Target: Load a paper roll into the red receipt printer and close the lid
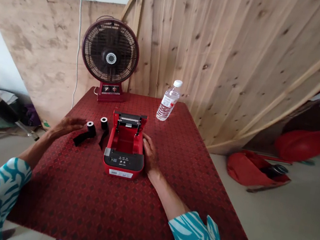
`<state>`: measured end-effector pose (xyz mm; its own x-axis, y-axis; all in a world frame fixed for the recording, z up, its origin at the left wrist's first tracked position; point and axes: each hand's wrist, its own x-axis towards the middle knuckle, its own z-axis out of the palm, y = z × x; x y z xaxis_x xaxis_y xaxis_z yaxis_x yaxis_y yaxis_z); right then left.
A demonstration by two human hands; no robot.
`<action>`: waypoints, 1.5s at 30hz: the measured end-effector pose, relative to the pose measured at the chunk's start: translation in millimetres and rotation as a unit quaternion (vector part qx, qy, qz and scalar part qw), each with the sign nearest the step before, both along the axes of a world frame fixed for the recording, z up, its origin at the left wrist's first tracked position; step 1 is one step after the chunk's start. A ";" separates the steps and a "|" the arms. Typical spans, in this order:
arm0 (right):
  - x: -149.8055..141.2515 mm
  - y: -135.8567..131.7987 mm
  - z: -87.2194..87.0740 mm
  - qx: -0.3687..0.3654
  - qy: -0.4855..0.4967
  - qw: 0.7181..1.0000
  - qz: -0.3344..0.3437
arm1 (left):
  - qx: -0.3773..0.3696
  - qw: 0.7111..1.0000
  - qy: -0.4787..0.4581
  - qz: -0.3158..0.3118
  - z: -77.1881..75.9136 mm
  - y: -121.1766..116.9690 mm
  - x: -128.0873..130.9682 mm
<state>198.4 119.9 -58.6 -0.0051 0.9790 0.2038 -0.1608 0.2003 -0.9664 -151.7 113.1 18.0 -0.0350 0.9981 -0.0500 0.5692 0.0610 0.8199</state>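
The left hand [68, 127] is open, just beside a black roll [91, 130], which stands up with its loose end toward the person. Another roll [104, 124] stands between it and the open red machine [124, 160]. The flat right hand [150, 156] touches the machine's right side, its fingertips hard to see.

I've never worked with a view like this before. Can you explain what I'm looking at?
There is no robot here: the single picture comes from a camera worn on a person's head, looking forward and down at their bare hands. The right hand rests against the side of a small red machine with its lid raised. The left hand is near two small black rolls. All this is on a red patterned table, with a fan and a clear bottle farther back.
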 end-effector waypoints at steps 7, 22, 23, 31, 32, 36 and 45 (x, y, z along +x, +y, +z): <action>0.7 -2.7 5.8 0.005 -0.022 1.000 -0.011 | -0.001 1.000 0.002 -0.020 -18.4 1.6 23.0; -4.7 2.8 -6.3 -0.006 0.030 1.000 0.009 | 0.003 0.985 -0.136 -0.108 64.4 -58.2 95.3; -5.2 3.1 -6.6 -0.005 0.033 0.999 0.009 | 0.006 0.983 -0.143 -0.118 65.5 -58.8 103.9; -3.9 -1.3 6.7 0.011 0.018 1.000 -0.005 | 0.010 0.980 -0.113 -0.162 70.6 -48.8 141.1; -3.8 -1.6 7.8 0.010 0.018 1.000 -0.003 | 0.001 0.980 -0.098 -0.171 71.5 -46.2 143.2; -4.9 1.0 5.9 0.010 0.030 1.000 0.002 | -0.052 0.965 -0.139 -0.214 69.5 -41.4 146.3; -4.0 3.1 2.8 0.020 0.037 0.999 0.003 | -0.072 0.947 -0.252 -0.184 58.1 -61.6 140.7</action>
<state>194.3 123.1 -55.8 0.0053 0.9703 0.2420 -0.2325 0.2365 -0.9434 -11.0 51.5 76.1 0.3793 0.9193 -0.1049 0.1129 0.0665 0.9914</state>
